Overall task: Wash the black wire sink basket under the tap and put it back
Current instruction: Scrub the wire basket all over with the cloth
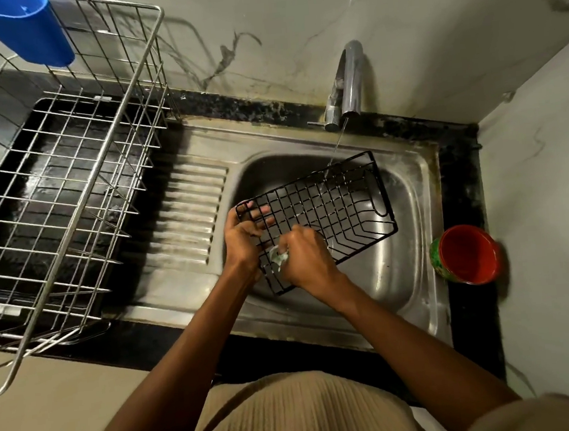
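The black wire sink basket (337,207) is held tilted over the steel sink bowl (408,273). A thin stream of water falls from the chrome tap (347,86) onto the basket's far end. My left hand (243,236) grips the basket's near left corner, fingers threaded through the wires. My right hand (307,258) grips a small pale green scrubber (279,257) and presses it against the basket's near edge.
A large steel wire dish rack (67,186) stands on the counter to the left, with a blue plastic cup holder (19,28) hung at its top. The ribbed drainboard (187,217) lies between rack and bowl. A red and green cup (467,254) sits right of the sink.
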Available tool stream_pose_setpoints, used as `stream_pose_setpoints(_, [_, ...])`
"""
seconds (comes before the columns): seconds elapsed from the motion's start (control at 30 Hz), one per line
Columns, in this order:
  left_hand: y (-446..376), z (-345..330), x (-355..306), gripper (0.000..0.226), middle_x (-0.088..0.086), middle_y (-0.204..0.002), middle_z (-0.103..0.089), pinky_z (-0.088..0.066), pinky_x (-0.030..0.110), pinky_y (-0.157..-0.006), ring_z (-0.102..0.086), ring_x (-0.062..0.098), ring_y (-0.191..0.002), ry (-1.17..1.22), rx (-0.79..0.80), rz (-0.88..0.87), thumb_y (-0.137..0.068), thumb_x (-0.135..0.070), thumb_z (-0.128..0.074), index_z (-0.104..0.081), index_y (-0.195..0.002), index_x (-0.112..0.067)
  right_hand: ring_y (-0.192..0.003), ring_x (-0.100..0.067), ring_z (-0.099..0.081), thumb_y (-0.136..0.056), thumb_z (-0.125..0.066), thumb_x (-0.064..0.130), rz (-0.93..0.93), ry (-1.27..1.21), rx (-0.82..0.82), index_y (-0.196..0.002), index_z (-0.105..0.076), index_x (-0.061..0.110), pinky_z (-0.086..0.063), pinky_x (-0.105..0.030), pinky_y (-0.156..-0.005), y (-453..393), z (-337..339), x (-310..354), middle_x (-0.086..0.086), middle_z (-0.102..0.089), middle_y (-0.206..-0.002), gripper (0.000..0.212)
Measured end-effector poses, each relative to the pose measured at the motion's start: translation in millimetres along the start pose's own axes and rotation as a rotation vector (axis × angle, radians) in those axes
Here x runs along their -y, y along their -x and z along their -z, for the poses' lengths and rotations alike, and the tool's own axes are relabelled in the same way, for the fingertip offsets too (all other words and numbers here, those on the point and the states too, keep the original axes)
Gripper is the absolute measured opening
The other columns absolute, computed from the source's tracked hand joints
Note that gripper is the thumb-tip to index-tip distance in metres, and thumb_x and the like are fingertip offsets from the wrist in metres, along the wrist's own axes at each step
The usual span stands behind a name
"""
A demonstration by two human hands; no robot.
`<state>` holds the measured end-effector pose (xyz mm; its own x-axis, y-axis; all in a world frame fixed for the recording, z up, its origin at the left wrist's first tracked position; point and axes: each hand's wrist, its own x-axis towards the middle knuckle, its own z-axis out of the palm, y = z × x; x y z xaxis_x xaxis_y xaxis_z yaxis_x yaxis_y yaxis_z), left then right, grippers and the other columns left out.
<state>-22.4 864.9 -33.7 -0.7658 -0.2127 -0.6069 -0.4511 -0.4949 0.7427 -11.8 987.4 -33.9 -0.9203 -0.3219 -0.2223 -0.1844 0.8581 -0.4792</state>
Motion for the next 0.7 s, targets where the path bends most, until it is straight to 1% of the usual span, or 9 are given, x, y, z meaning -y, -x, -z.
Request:
stream_pose_setpoints(0.07, [-0.8,-2.4,-2.1,0.058,0.012,-0.114,-0.067,-0.046,0.038,-0.073,-0.064,0.028,-0.100,-0.014,0.002,-0.003,-0.071,0.010,-0.032,-0.051,-0.121,-0.012,-0.075,-0.019,-0.065,-0.073,-0.079,0.009,-0.006,-0.050,0.048,-0.079,-0.074,0.011,-0.053,-0.026,-0.060,-1.3,0.4,3.8,-0.006,-0.069,-0.082,0.008])
stream_pose_setpoints(0.13, [0.9,-2.6,-0.4,0.057,0.013,-0.114,-0.067,-0.047,0.038,-0.074,-0.064,0.029,-0.101,-0.022,-0.002,-0.003,-0.073,0.011,-0.032,-0.052,-0.121,-0.011,-0.072,-0.015,-0.067,-0.072,-0.080,0.007,-0.006,-0.116,0.163,-0.079,-0.076,0.013,-0.059,-0.030,-0.064,-4.1,2.5,4.5,-0.002,-0.071,-0.077,0.010])
stream_pose_setpoints(0.2, [2.3,-1.1,3.9,0.057,0.014,-0.115,-0.067,-0.048,0.040,-0.075,-0.064,0.031,-0.104,-0.033,0.005,-0.007,-0.073,0.011,-0.033,-0.053,-0.122,-0.010,-0.073,-0.014,-0.067,-0.074,-0.078,0.006,-0.006,-0.148,0.171,-0.080,-0.075,0.013,-0.061,-0.034,-0.067,-6.6,3.8,2.6,-0.002,-0.071,-0.078,0.010])
stream_pose_setpoints(0.3, [2.5,-2.0,2.9,0.063,0.016,-0.117,-0.068,-0.054,0.045,-0.081,-0.065,0.033,-0.104,-0.032,0.025,-0.019,-0.064,0.002,-0.042,-0.053,-0.125,-0.007,-0.085,-0.018,-0.061,-0.077,-0.078,0.008,0.012,-0.105,0.024,-0.092,-0.072,0.010,-0.057,-0.034,-0.074,-4.9,0.0,0.5,-0.006,-0.062,-0.097,0.017])
stream_pose_setpoints(0.37, [0.0,-3.7,0.6,0.062,0.017,-0.117,-0.067,-0.053,0.045,-0.082,-0.065,0.034,-0.104,-0.020,0.024,-0.022,-0.063,0.002,-0.042,-0.053,-0.124,-0.007,-0.096,-0.020,-0.055,-0.072,-0.083,0.015,0.011,-0.028,0.024,-0.106,-0.068,0.013,-0.054,-0.033,-0.082,-0.4,-5.0,3.5,-0.006,-0.052,-0.109,0.037])
stream_pose_setpoints(0.47, [-1.1,-5.5,-0.3,0.059,0.018,-0.117,-0.066,-0.052,0.040,-0.077,-0.063,0.036,-0.107,-0.025,0.030,-0.040,-0.071,0.011,-0.036,-0.053,-0.125,-0.005,-0.101,-0.021,-0.057,-0.068,-0.085,0.019,0.006,0.049,0.031,-0.118,-0.065,0.016,-0.054,-0.032,-0.086,0.5,-10.6,9.4,-0.006,-0.052,-0.115,0.054])
stream_pose_setpoints(0.57, [2.1,-8.0,-3.5,0.075,0.022,-0.120,-0.067,-0.053,0.034,-0.069,-0.065,0.033,-0.103,-0.068,0.051,-0.079,-0.058,0.000,-0.044,-0.051,-0.132,-0.001,-0.093,-0.020,-0.063,-0.069,-0.082,0.011,0.008,0.026,0.026,-0.118,-0.065,0.014,-0.057,-0.031,-0.079,-5.9,-9.1,10.9,-0.005,-0.061,-0.108,0.053])
stream_pose_setpoints(0.63, [1.8,-8.0,-5.9,0.081,0.022,-0.118,-0.066,-0.051,0.032,-0.066,-0.064,0.033,-0.101,-0.092,0.051,-0.102,-0.053,-0.001,-0.044,-0.051,-0.133,-0.001,-0.085,-0.019,-0.065,-0.067,-0.082,0.011,0.020,-0.024,0.095,-0.113,-0.066,0.014,-0.058,-0.030,-0.073,-9.6,-3.4,10.3,-0.003,-0.068,-0.097,0.049])
stream_pose_setpoints(0.7, [0.4,-6.5,-6.3,0.079,0.019,-0.113,-0.066,-0.050,0.034,-0.068,-0.063,0.035,-0.101,-0.116,0.049,-0.135,-0.054,-0.001,-0.043,-0.052,-0.132,-0.001,-0.076,-0.014,-0.066,-0.069,-0.081,0.013,0.027,-0.059,0.205,-0.102,-0.071,0.014,-0.058,-0.027,-0.068,-11.1,7.1,9.5,0.000,-0.070,-0.086,0.035])
